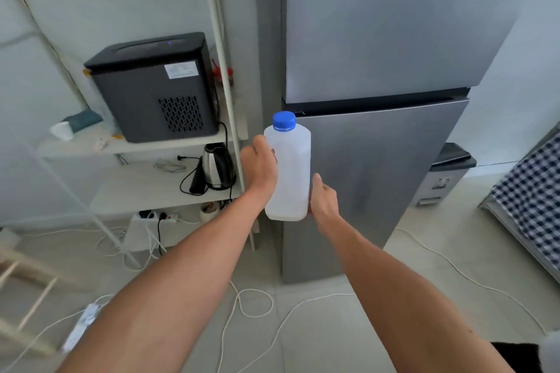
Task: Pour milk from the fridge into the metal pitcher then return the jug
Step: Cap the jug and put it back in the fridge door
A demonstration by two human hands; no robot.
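- Translucent plastic, the jug (288, 172) stood upright between both hands, straight in front of the fridge (375, 130), its blue cap (284, 121) screwed on and level with the seam between the fridge's two doors.
- The left hand (260, 167) was wrapped around the jug's side at mid-height, fingers hidden behind the body; it appeared to carry the weight.
- The right hand (323, 197) was pressed against the jug's lower corner, thumb up along the wall, likely steadying the base so the left could let go.
- Only a thin white layer showed at the jug's bottom, so it looked nearly empty and light.
- Both fridge doors were closed, so one hand would need to come free to pull the lower door open; which edge carries the handle could not be told.
- Left of the fridge, a shelf upright (225, 94) stood close to the door edge, with a kettle (216, 168) and a black appliance (154, 85) on the shelves behind it.
- Loose white cables (254, 306) lay on the floor before the fridge, a trip risk underfoot.
- No metal pitcher was in view.
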